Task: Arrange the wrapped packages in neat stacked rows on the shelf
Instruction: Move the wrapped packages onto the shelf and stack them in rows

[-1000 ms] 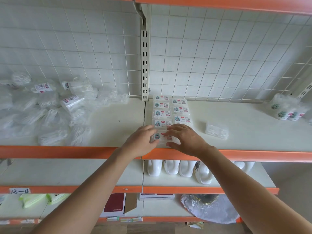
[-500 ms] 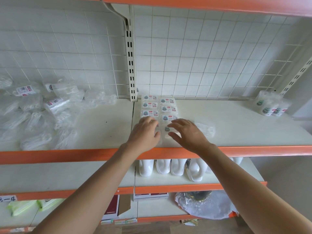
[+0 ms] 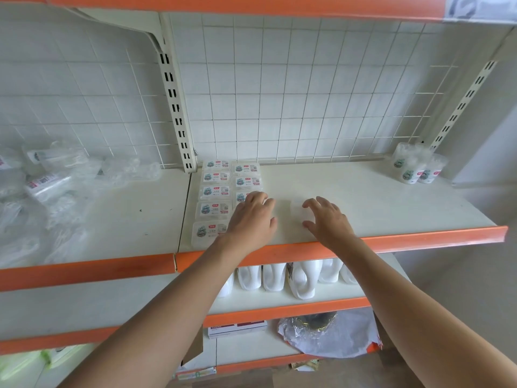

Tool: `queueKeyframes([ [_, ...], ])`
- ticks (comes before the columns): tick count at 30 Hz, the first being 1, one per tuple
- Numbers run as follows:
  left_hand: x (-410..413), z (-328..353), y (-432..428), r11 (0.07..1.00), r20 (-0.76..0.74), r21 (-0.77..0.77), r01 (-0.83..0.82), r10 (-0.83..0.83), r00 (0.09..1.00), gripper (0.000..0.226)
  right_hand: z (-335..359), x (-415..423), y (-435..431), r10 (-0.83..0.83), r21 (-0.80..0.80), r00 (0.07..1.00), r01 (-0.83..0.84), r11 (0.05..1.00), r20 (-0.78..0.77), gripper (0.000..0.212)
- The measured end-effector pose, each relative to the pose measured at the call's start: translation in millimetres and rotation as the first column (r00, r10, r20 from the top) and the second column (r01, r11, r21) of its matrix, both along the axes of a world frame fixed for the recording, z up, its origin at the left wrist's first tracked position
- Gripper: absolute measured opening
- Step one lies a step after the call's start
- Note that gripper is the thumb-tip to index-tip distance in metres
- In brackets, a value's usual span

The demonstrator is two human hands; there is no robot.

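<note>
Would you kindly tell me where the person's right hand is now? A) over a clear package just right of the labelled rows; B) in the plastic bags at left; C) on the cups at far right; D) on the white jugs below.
A: the right hand is spread over a clear package on the shelf beside the labelled rows.

Glossy clear-plastic packages (image 3: 214, 191); matt cream shelf (image 3: 363, 203); wire grid (image 3: 307, 93).

shelf (image 3: 391, 197): cream, orange edge | back: white wire grid (image 3: 307, 93) | upright (image 3: 179, 116): cream, slotted
</note>
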State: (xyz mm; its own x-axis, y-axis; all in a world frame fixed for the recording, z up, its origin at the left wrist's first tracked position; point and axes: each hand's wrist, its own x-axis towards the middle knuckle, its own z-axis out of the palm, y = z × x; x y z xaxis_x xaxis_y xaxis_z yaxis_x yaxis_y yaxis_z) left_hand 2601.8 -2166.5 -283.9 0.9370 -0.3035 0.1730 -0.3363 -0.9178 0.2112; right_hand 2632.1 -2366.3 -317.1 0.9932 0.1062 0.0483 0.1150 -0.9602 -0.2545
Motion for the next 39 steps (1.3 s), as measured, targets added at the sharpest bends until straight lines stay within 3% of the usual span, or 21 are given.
queueKeyframes([
  [8, -3, 9, -5, 0.999, 0.031, -0.035, 0.0, 0.001, 1.0, 0.038, 7, 7, -8, 0.038, 0.152, 0.999, -0.04, 0.988, 0.015, 0.047],
  [11, -1, 13, -7, 0.992, 0.03, -0.126, -0.004, 0.008, 1.0, 0.039, 16, 1, -1, 0.071, 0.251, 0.99, -0.1, 0.963, 0.123, 0.056],
  [15, 2, 23, -7, 0.949, -0.049, -0.309, -0.064, 0.051, 0.998, 0.042, 30, -6, 17, 0.198, 0.379, 0.935, -0.304, 0.874, 0.294, 0.069],
  [19, 3, 31, -1, 0.863, -0.238, -0.46, -0.207, 0.104, 0.966, 0.052, 38, -9, 31, 0.262, 0.401, 0.891, -0.408, 0.821, 0.37, 0.076],
  [23, 0, 32, 8, 0.769, -0.403, -0.567, -0.296, 0.054, 0.914, 0.063, 41, -14, 43, 0.319, 0.417, 0.863, -0.475, 0.775, 0.391, 0.075],
  [25, 1, 31, 11, 0.739, -0.423, -0.593, -0.32, 0.052, 0.905, 0.061, 44, -17, 50, 0.335, 0.44, 0.858, -0.492, 0.751, 0.388, 0.076],
  [28, 1, 31, 16, 0.697, -0.406, -0.642, -0.319, 0.043, 0.913, 0.031, 46, -17, 57, 0.38, 0.449, 0.85, -0.518, 0.728, 0.365, 0.079],
  [31, 0, 30, 24, 0.52, -0.428, -0.774, -0.362, -0.009, 0.904, 0.012, 46, -13, 61, 0.407, 0.395, 0.851, -0.517, 0.76, 0.331, 0.082],
  [34, 1, 29, 33, 0.397, -0.456, -0.823, -0.407, -0.034, 0.889, 0.016, 42, -9, 61, 0.382, 0.357, 0.87, -0.48, 0.801, 0.313, 0.08],
  [39, 3, 24, 41, 0.359, -0.491, -0.821, -0.444, -0.045, 0.87, 0.019, 38, -10, 63, 0.362, 0.348, 0.887, -0.448, 0.824, 0.286, 0.072],
])
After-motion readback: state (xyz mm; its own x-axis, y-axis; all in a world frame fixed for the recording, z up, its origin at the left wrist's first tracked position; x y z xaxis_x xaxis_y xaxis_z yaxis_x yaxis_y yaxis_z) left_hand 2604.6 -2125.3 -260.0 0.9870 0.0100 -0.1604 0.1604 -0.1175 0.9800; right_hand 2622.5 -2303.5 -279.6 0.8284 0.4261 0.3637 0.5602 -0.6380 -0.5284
